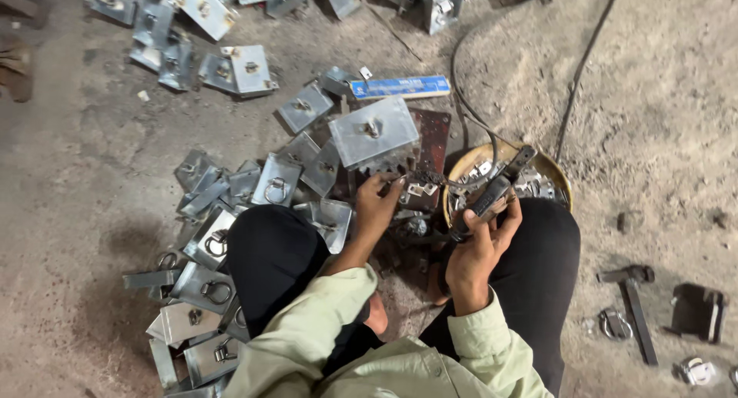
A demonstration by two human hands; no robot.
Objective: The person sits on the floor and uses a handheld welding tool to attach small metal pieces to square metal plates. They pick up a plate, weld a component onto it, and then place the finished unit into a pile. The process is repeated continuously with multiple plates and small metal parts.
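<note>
My left hand [374, 203] reaches forward and holds the near edge of a grey metal lock box [374, 137] that rests on a rusty brown plate [430, 148]. My right hand [480, 240] is closed around a dark welding electrode holder [492, 192], whose tip points up and right over a round yellowish bowl [553, 171] of small metal parts. A black cable [461, 98] runs from the holder away across the floor. My knees in dark trousers flank both hands.
Several grey metal lock boxes with ring handles [215, 244] lie heaped at the left and along the top [204, 10]. A blue flat packet [400, 86] lies behind the plate. A hammer [634, 310] and small metal pieces [696, 313] sit on the dirt floor at right.
</note>
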